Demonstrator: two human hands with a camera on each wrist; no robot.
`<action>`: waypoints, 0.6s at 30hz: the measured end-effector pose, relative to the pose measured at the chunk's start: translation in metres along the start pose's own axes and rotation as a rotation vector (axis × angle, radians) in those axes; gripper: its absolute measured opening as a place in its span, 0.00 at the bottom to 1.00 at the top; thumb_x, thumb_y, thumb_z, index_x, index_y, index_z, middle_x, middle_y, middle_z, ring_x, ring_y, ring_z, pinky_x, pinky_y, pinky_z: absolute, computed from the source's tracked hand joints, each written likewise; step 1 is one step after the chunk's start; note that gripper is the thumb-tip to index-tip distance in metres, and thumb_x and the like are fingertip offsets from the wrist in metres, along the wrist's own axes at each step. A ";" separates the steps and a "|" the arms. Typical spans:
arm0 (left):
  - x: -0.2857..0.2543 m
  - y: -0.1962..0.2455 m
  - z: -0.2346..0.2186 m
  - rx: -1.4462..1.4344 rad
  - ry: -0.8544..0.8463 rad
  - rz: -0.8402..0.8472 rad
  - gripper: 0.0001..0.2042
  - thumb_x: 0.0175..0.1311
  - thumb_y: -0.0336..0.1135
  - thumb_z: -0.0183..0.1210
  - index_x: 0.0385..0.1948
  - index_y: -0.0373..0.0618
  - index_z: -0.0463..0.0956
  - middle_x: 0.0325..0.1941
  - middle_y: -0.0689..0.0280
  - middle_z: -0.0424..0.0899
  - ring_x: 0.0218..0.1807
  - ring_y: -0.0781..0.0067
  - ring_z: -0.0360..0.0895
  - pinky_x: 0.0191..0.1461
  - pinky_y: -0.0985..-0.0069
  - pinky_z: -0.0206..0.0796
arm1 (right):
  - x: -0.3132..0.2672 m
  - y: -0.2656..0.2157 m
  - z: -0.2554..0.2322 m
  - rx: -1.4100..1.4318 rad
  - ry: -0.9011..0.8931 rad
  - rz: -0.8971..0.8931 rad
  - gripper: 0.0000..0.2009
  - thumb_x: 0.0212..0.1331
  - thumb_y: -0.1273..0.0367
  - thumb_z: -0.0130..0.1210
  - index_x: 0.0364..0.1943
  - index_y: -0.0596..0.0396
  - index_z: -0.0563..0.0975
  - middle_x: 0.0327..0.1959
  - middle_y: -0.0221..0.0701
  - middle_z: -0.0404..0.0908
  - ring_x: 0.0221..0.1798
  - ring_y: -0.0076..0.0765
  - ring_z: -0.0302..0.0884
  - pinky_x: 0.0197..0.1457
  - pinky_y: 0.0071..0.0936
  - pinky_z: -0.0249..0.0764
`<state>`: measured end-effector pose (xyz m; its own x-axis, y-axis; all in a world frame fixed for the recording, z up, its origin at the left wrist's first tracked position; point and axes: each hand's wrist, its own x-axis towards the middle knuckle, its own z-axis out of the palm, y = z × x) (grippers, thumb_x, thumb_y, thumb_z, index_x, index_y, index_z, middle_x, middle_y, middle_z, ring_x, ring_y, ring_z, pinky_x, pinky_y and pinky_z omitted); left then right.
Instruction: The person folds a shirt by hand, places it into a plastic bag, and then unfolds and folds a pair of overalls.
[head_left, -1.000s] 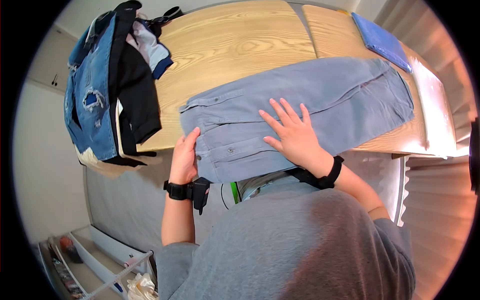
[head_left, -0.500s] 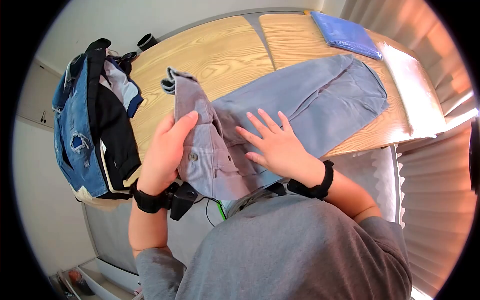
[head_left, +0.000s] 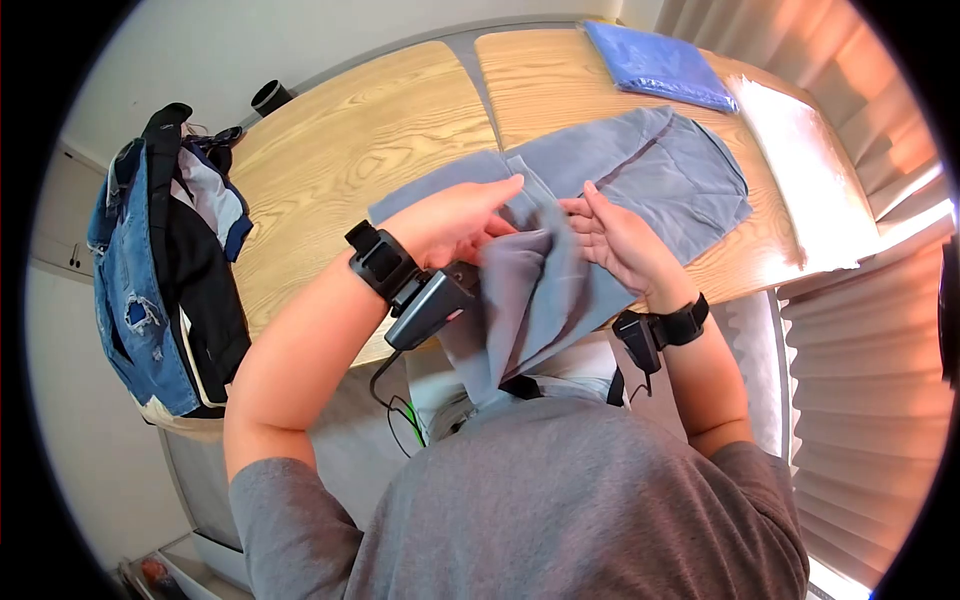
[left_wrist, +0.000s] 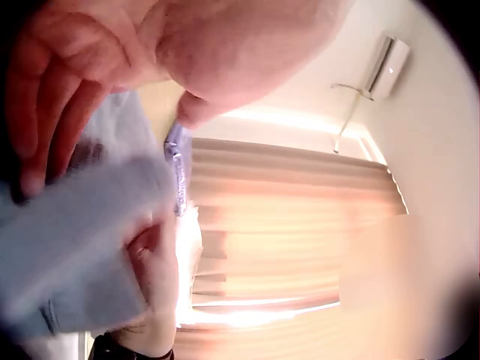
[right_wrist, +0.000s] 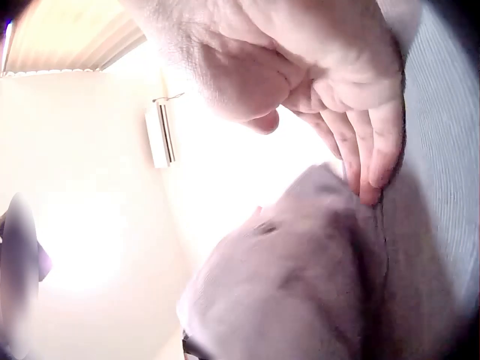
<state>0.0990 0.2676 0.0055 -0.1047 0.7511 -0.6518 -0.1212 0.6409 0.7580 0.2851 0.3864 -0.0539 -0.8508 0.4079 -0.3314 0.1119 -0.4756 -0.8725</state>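
Grey-blue corduroy trousers (head_left: 660, 190) lie lengthwise across the table, their buttoned waist end lifted and folded over toward the legs in a blurred, bunched flap (head_left: 525, 285). My left hand (head_left: 455, 225) is over this flap from the left, thumb stretched out apart from the fingers. In the left wrist view its fingers (left_wrist: 71, 97) point down beside the blurred cloth, with the thumb free. My right hand (head_left: 625, 245) faces it from the other side, palm turned inward. The right wrist view shows straight fingers (right_wrist: 367, 142) with tips right at the cloth.
At the table's left end hangs a pile of clothes with ripped blue jeans (head_left: 135, 290) and a black garment (head_left: 200, 280). A blue plastic-wrapped packet (head_left: 660, 68) and a shiny white packet (head_left: 800, 170) lie at the right. A gap separates the two wooden tabletops (head_left: 350, 110).
My left hand has lifted the waist end of the trousers and carried it rightward over the legs. My right hand has risen from lying flat on the cloth and turned palm inward.
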 end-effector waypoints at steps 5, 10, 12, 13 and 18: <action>-0.006 -0.022 -0.010 -0.160 -0.250 0.065 0.33 0.70 0.54 0.41 0.67 0.37 0.47 0.57 0.51 0.72 0.58 0.68 0.70 0.59 0.73 0.62 | 0.001 -0.005 -0.001 0.074 -0.043 0.078 0.24 0.69 0.54 0.41 0.55 0.62 0.68 0.43 0.36 0.79 0.43 0.29 0.78 0.50 0.24 0.74; -0.050 -0.060 -0.016 0.464 0.223 0.775 0.17 0.71 0.34 0.41 0.57 0.39 0.67 0.59 0.62 0.72 0.61 0.65 0.68 0.65 0.70 0.56 | -0.002 0.005 0.012 -0.268 -0.051 -0.050 0.26 0.62 0.55 0.54 0.52 0.65 0.70 0.47 0.38 0.77 0.47 0.26 0.75 0.49 0.22 0.71; -0.056 -0.080 -0.033 0.746 0.462 0.869 0.16 0.69 0.31 0.43 0.56 0.40 0.69 0.63 0.59 0.69 0.67 0.59 0.62 0.68 0.67 0.51 | 0.005 0.019 0.012 -0.538 0.184 -0.222 0.23 0.59 0.58 0.58 0.49 0.64 0.72 0.43 0.33 0.78 0.45 0.23 0.74 0.47 0.22 0.69; -0.056 -0.089 -0.036 0.745 0.466 0.867 0.16 0.69 0.31 0.43 0.56 0.40 0.69 0.63 0.59 0.69 0.67 0.59 0.62 0.68 0.67 0.51 | 0.006 0.020 0.013 -0.539 0.180 -0.222 0.23 0.59 0.58 0.58 0.49 0.64 0.72 0.43 0.33 0.78 0.45 0.23 0.74 0.47 0.22 0.69; -0.054 -0.104 -0.039 1.008 0.497 0.766 0.22 0.67 0.35 0.46 0.64 0.46 0.61 0.72 0.56 0.52 0.74 0.51 0.43 0.72 0.59 0.40 | 0.007 0.028 0.014 -0.361 0.221 -0.269 0.14 0.59 0.64 0.58 0.44 0.60 0.75 0.35 0.26 0.76 0.38 0.16 0.68 0.41 0.17 0.66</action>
<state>0.0788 0.1542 -0.0393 -0.1865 0.9693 0.1600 0.8733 0.0889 0.4790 0.2751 0.3647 -0.0752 -0.7489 0.6532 -0.1122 0.1075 -0.0473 -0.9931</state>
